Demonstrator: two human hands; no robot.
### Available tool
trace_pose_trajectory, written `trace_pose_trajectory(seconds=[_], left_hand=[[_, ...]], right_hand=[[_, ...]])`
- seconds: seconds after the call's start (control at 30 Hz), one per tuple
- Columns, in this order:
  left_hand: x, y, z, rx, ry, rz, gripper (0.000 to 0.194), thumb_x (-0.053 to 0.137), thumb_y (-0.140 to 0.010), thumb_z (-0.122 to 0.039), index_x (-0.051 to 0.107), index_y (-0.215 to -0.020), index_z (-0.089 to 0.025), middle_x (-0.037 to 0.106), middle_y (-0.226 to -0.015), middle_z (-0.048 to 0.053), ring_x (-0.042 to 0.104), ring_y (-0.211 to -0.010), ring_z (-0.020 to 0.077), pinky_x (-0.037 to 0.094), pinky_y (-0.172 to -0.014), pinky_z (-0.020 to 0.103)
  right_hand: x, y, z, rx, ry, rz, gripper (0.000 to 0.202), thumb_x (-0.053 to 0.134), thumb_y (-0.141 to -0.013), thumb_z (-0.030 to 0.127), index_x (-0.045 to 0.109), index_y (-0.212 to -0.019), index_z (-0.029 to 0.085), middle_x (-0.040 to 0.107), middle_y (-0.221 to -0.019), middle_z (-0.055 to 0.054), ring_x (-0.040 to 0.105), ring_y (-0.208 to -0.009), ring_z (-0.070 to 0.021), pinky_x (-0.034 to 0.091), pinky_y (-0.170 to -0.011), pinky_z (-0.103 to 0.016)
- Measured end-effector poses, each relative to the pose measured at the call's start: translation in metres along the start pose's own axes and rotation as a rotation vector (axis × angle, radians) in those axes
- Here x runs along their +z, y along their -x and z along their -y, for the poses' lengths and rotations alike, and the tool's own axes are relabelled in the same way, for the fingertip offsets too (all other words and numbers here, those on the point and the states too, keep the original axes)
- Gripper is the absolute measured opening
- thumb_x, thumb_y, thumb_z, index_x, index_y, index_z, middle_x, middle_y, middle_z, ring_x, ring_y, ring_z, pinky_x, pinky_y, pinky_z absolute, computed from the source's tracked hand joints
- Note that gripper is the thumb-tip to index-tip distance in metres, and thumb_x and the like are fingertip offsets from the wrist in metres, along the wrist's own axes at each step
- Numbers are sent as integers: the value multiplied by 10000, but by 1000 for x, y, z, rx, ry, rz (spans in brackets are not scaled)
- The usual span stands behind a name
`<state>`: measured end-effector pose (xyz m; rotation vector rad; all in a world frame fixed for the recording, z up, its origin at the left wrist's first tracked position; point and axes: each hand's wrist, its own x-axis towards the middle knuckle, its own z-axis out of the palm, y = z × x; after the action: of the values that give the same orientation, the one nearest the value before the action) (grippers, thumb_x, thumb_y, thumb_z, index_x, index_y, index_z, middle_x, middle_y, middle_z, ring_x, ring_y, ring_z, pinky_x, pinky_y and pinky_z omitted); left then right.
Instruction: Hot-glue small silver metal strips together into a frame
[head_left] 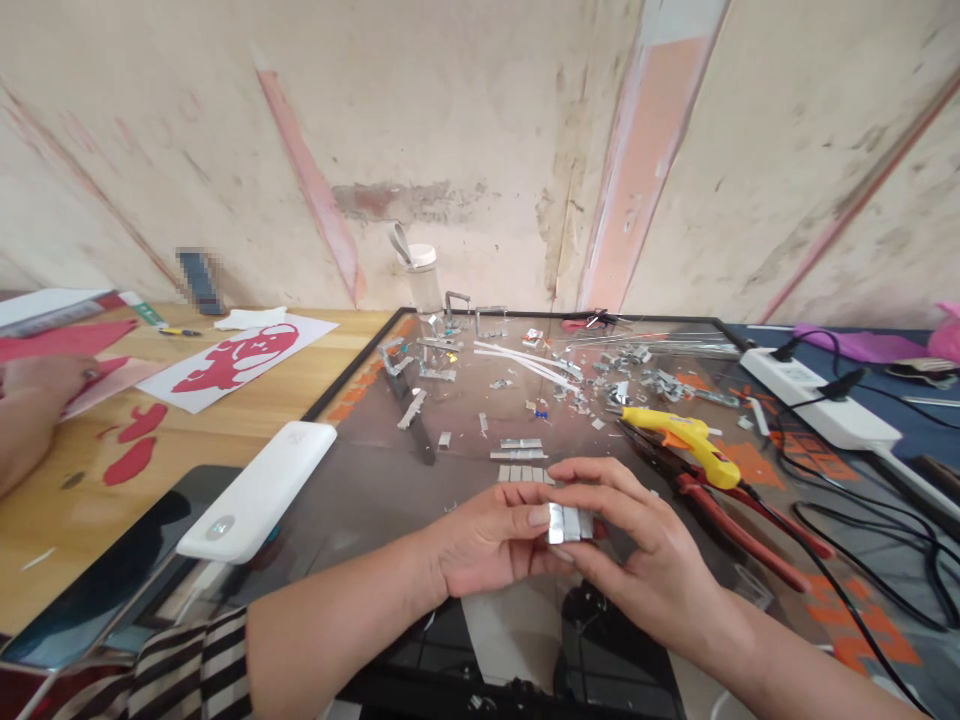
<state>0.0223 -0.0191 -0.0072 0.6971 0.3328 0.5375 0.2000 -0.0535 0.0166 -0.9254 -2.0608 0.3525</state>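
Note:
Between my two hands, above the dark glossy board (390, 480), is a small block of silvery foil-like pieces (570, 523) set side by side. My left hand (499, 535) pinches its left end with thumb and fingers. My right hand (637, 545) grips it from the right, thumb below and fingers over the top. Just behind my fingers lies a row of small grey strips (521, 473), with two more silvery strips (520, 444) beyond it. A yellow hot glue gun (686, 440) and red-handled pliers (739, 530) rest to the right of my right hand.
Silvery scraps (637, 375) and white sticks (525, 365) litter the board's far half. A white power bank (259, 490) lies left, a white power strip (817, 400) with black cables right. At far left, another person's hand (45, 385) rests near a red paper cutout (240, 355). A cup (422, 275) stands behind.

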Motion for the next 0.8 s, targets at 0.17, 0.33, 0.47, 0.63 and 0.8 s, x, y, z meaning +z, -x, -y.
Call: trace_pose_trajectory(seconds=[0.17, 0.33, 0.47, 0.63, 0.8], left_hand=[[1, 10, -34, 94, -568, -327, 375, 696, -705, -412, 647, -935, -119, 664, -836, 79, 566, -649, 107, 420, -580, 216], [10, 25, -59, 97, -1083, -369, 178, 695, -691, -293, 630, -724, -131, 601, -654, -11, 508, -591, 82, 397, -571, 196], [12, 29, -54, -62, -1362, -180, 104, 659, -691, -239, 665, -727, -142, 573, -581, -31, 485, -531, 76, 362, -509, 176], [8, 24, -45, -56, -1525, -108, 62, 673, -661, -193, 675, -706, -151, 585, -595, -30, 497, -527, 77, 363, -519, 173], [7, 22, -41, 15, -1632, -60, 55, 686, -677, -188, 671, -716, -153, 601, -646, -18, 515, -553, 83, 363, -533, 177]], right_hand=[[0, 4, -3, 61, 51, 56, 240, 626, -769, 172, 614, -1005, 215, 582, -1002, -78, 568, -945, -200, 490, -803, -352], [9, 9, -1, 118, 170, 333, 224, 666, -756, 239, 652, -979, 221, 602, -863, -53, 565, -807, -193, 467, -730, -341], [16, 10, 3, 97, 329, 426, 234, 701, -733, 306, 677, -949, 221, 612, -854, -56, 542, -797, -206, 412, -702, -343], [10, 7, 1, 24, 359, 393, 306, 678, -742, 412, 667, -977, 217, 617, -888, -65, 524, -823, -207, 358, -723, -343], [-14, 3, -7, -24, 359, 519, 99, 580, -831, 232, 672, -866, 241, 605, -754, -23, 523, -747, -172, 323, -693, -321]])
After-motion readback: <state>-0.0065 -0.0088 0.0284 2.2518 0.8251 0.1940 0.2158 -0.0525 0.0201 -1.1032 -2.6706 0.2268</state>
